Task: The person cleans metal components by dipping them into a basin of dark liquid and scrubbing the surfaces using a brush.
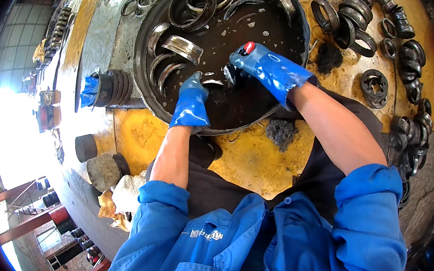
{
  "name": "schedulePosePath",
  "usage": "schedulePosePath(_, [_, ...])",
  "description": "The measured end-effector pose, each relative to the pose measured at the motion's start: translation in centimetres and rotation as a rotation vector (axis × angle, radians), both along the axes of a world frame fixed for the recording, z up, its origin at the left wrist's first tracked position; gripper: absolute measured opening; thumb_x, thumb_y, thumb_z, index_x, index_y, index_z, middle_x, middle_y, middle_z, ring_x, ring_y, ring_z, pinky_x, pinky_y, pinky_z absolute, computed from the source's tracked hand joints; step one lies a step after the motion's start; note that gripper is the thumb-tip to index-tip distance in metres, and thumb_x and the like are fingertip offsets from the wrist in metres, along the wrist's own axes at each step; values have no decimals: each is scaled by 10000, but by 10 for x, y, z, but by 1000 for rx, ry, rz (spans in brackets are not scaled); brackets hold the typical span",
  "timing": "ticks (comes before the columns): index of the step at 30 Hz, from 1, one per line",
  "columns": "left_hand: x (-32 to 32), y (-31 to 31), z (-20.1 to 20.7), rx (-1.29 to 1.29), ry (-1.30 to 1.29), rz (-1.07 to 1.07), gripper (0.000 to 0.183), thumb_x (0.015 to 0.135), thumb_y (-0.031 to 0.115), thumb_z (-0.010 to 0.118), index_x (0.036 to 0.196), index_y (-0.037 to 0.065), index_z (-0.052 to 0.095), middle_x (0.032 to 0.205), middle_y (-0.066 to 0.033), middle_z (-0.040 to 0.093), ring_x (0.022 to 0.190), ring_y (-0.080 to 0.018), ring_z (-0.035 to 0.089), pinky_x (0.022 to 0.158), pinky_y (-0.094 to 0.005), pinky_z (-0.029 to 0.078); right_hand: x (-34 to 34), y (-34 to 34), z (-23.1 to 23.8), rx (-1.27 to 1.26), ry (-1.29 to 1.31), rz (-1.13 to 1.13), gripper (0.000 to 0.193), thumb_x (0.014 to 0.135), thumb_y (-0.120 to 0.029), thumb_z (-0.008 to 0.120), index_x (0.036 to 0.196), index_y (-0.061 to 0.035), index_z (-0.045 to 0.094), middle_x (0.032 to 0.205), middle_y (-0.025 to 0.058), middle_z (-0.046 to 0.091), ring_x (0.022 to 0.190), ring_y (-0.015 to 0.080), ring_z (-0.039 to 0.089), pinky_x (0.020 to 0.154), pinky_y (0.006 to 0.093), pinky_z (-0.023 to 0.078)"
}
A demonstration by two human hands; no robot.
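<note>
Both my hands wear blue rubber gloves and work over a wide round basin (141, 59) of dark liquid. My left hand (192, 93) is closed at the near-left side, on a metal ring (213, 82) mostly sunk in the liquid; only a shiny arc shows beside the fingers. To its right, my right hand (251, 60) is wrapped round a tool with a red end (249, 47); its lower part is hidden. A dark shiny piece (230, 74) shows just under that hand. Several metal rings (182, 49) lie in the basin's left and far parts.
Several dark metal rings (356, 12) and a toothed round part (373, 88) lie on the yellow floor at right. Dark wool-like clumps (280, 133) lie near the basin. At left are small rings (129, 6), a stack of rings (120, 88) and a dark cylinder (86, 147).
</note>
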State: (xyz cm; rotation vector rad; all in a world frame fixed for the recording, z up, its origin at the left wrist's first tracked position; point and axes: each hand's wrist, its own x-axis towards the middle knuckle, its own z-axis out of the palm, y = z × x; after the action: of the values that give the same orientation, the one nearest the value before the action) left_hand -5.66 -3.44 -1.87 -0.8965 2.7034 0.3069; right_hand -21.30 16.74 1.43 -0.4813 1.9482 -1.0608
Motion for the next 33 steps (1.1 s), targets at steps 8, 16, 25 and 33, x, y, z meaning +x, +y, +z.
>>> schedulePosePath(8, [25, 24, 118, 788, 462, 198, 377, 914, 55, 575, 1287, 9, 611, 1185, -108, 692, 1045, -222, 646, 905, -318, 508, -23, 18, 72, -473, -47, -214, 293, 918, -362, 732, 930, -71, 764, 802, 32, 726, 726, 84, 649, 661, 272, 532])
schedulePosePath(16, [7, 44, 124, 1268, 587, 251, 355, 919, 85, 584, 1265, 17, 618, 1156, -106, 697, 1012, -224, 650, 882, -328, 512, -44, 19, 70, -446, -33, -467, 347, 909, -393, 731, 1002, -59, 746, 878, 46, 737, 782, 108, 687, 676, 272, 564])
schedulePosePath(25, [-11, 43, 79, 1768, 642, 582, 332, 923, 118, 595, 1241, 25, 626, 1124, -104, 702, 975, -225, 655, 855, -340, 518, -54, 0, 57, -304, -7, -505, 357, 927, -397, 711, 1086, -77, 731, 954, 68, 743, 817, 142, 713, 665, 290, 587])
schedulePosePath(33, [-1, 42, 71, 1935, 589, 734, 315, 927, 148, 604, 1219, 33, 633, 1096, -102, 707, 942, -227, 659, 831, -350, 522, -42, 12, 92, -353, -190, -610, 369, 829, -343, 753, 922, 13, 734, 829, 132, 730, 665, 187, 710, 622, 295, 594])
